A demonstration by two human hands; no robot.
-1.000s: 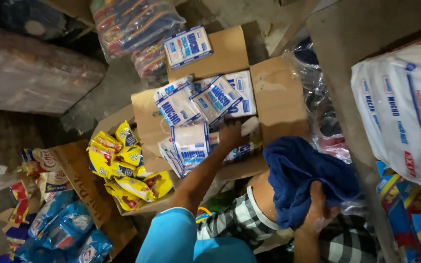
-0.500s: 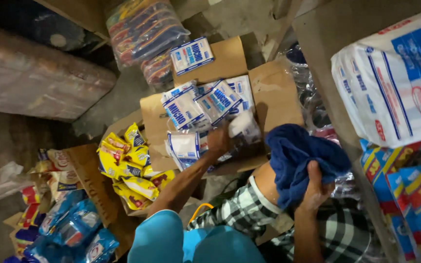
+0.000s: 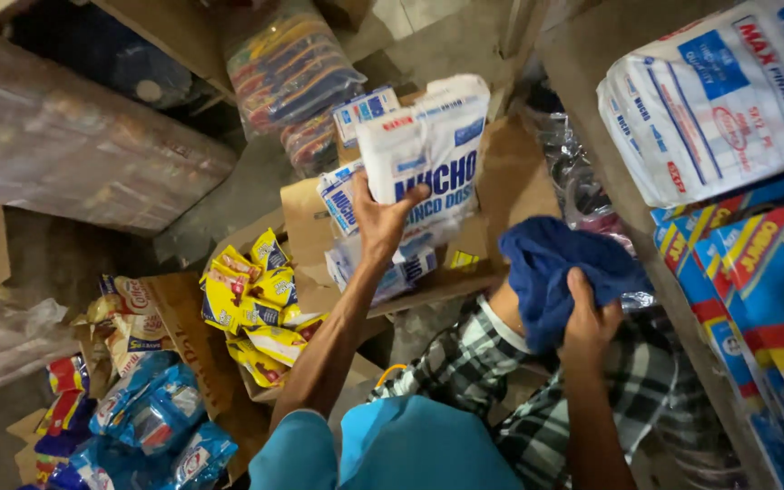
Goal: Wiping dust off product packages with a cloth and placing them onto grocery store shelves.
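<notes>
Gripping: a white pack [image 3: 428, 154] with blue print is held up by the left hand [image 3: 381, 220], above the open carton [image 3: 519, 191].
Left fingers: they are curled round the pack's lower left edge, the thumb laid across its front; the grasp is firm, and the fingertips behind the pack are hidden.
Pack position: it is raised in mid-scene, tilted slightly, its lower part covering some of the carton's contents.
Carton: brown cardboard with its flaps spread; more small white-and-blue packs [image 3: 342, 200] are seen inside, just left of and below the held pack.
Right hand [image 3: 589, 318]: it is clenched on a blue cloth [image 3: 551, 272], near right of the carton.
Right fingers: they are bent tightly into the cloth's lower fold, with the thumb pressed along its side; the cloth is bunched and hangs over a knee in checked fabric [image 3: 465, 363].
Yellow packets [image 3: 247, 308]: these are heaped in another carton at near left, well apart from both hands.
Blue bags [image 3: 151, 417]: these are piled at the near left corner, beside mixed red and white packets.
Shelf [image 3: 610, 118]: at right, a large white sack [image 3: 719, 100] with blue and red print is stacked over blue-and-red boxes [image 3: 755, 272].
Far side: a bundle of coloured packets in clear wrap [image 3: 288, 68] is seen beyond the carton.
Sleeves: light blue sleeves [image 3: 297, 454] are worn on the arms at the near edge.
</notes>
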